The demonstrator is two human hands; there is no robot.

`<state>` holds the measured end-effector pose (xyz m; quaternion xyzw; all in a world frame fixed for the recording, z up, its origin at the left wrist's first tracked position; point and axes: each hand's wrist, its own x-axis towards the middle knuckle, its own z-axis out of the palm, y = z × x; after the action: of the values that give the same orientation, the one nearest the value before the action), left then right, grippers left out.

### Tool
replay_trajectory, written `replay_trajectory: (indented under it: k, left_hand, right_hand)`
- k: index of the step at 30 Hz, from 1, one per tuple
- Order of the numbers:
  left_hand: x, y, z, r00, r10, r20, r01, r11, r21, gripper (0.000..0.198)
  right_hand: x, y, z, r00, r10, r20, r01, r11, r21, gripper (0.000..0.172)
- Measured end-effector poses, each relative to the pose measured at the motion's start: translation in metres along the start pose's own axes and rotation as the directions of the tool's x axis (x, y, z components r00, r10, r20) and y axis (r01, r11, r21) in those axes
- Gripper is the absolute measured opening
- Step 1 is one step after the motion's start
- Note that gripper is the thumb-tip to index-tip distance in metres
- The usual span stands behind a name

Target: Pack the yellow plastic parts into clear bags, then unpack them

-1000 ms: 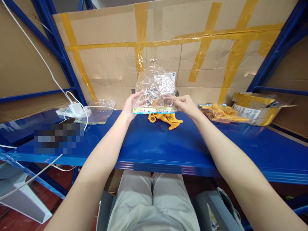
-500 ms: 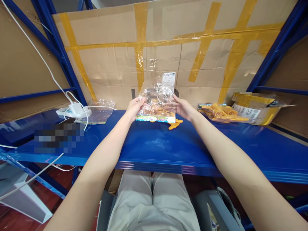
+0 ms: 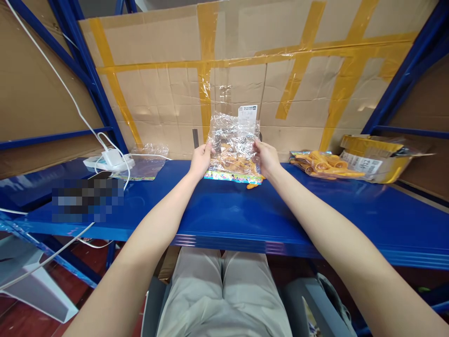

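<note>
A clear plastic bag with a colourful printed strip along its bottom edge is held up above the shelf, its flat side facing me. Orange pieces show through its lower half, and a white label is at its upper right. My left hand pinches the bag's left edge between thumb and fingers. On the opposite edge, my right hand is closed on the plastic. Just below the bag's lower right corner an orange plastic piece lies on the blue shelf, mostly hidden by the bag.
Right of my hands lies a bag of orange plastic pieces beside an opened, taped carton. At left are a white power strip with cables, another clear bag and a blurred-out dark object. Taped cardboard stands behind.
My right hand has closed from spread fingers onto the bag's right edge. The bag is now stretched flatter and slightly to the right, covering more of the loose orange piece.
</note>
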<state>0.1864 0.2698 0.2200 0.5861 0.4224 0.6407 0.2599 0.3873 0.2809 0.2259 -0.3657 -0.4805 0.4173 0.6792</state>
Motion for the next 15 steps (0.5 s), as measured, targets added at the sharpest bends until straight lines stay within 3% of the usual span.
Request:
replay_trajectory:
  k: [6, 15]
  left_hand:
    - [0.0007, -0.0011, -0.0013, 0.999, 0.040, 0.001, -0.040, 0.999, 0.013, 0.039]
    - [0.0007, 0.0032, -0.0046, 0.989, -0.127, 0.072, 0.136, 0.981, -0.136, 0.036]
  right_hand:
    - [-0.0024, 0.0002, 0.0011, 0.997, -0.059, -0.046, 0.060, 0.998, 0.020, 0.047]
    - [0.0009, 0.0005, -0.0011, 0.999, -0.043, -0.010, 0.043, 0.999, 0.015, 0.037]
